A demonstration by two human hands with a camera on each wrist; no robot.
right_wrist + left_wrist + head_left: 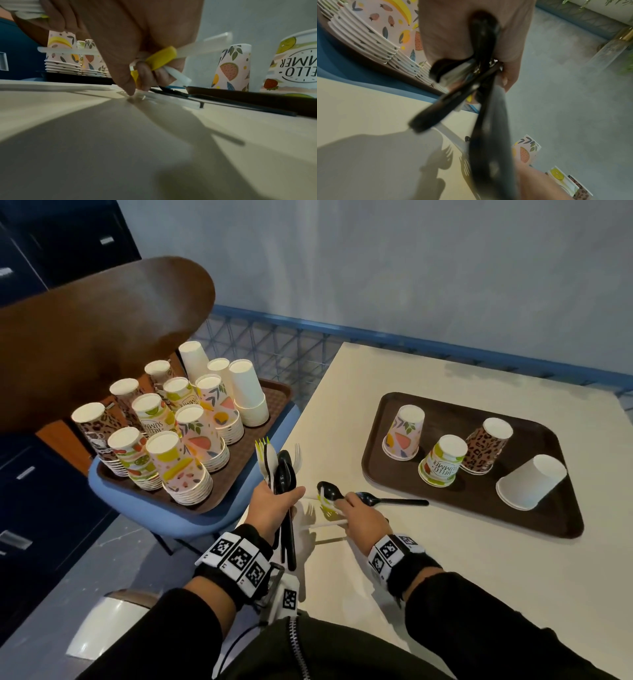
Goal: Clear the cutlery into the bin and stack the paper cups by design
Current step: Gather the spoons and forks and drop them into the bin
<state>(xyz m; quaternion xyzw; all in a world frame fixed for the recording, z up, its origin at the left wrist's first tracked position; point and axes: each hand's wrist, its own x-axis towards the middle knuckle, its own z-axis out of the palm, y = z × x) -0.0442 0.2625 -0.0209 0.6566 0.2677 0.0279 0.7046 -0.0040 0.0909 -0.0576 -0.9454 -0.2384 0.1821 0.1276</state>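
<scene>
My left hand [274, 505] grips a bundle of cutlery [279, 470], black spoons with white and yellow forks, upright at the table's left edge. The black handles [481, 54] cross in its fist. My right hand [359, 511] is low on the table and holds yellow and white cutlery pieces [161, 58] under curled fingers. Its forefinger tip touches a pale fork [139, 96] lying flat. Two black spoons [330, 491] [390, 501] lie just beyond it. On the brown tray [555, 525] stand upside-down fruit [404, 433], Hello Summer [443, 460] and leopard [486, 445] cups; a white cup [531, 487] lies on its side.
A second tray [274, 398] on a blue chair [191, 522] to the left holds several upside-down stacks of cups sorted by print. A white rounded container [109, 621] sits on the floor at bottom left. A blue mesh rail [291, 350] runs behind the table.
</scene>
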